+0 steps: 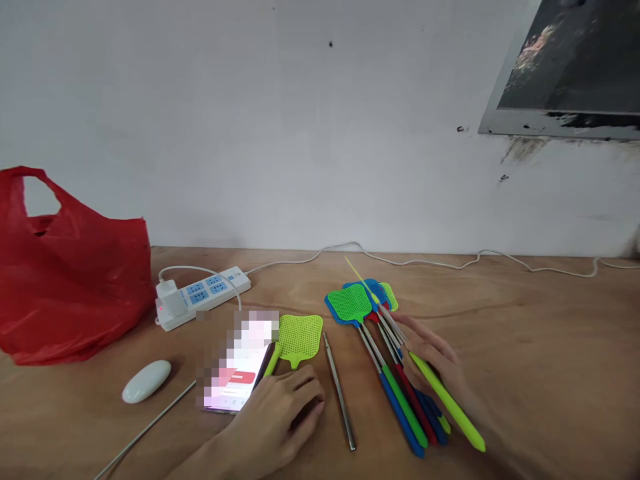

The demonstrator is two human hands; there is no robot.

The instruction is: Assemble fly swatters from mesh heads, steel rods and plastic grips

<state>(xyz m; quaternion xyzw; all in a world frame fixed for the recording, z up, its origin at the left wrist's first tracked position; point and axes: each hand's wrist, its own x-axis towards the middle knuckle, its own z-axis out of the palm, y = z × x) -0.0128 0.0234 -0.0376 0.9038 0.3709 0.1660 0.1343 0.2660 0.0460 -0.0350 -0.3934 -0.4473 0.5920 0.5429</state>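
Note:
My right hand (437,353) grips a yellow-green fly swatter (447,401) where its handle meets the metal rod. Its head is seen edge-on, pointing up and away. Below and left of that hand lies a bundle of blue, green and red fly swatters (373,350), heads away from me. My left hand (280,417) rests on the table with curled fingers; what they hold, if anything, is hidden. A yellow-green stick-like piece (272,360) runs under its knuckles. Just beyond lies a yellow-green swatter head (300,335). A loose metal rod (340,393) lies between my hands.
A lit phone (243,370), partly pixelated, lies left of my left hand. Farther left are a white mouse (147,382), a power strip (205,298) with a plugged-in charger and a red plastic bag (75,273). A white cable (420,263) runs along the wall.

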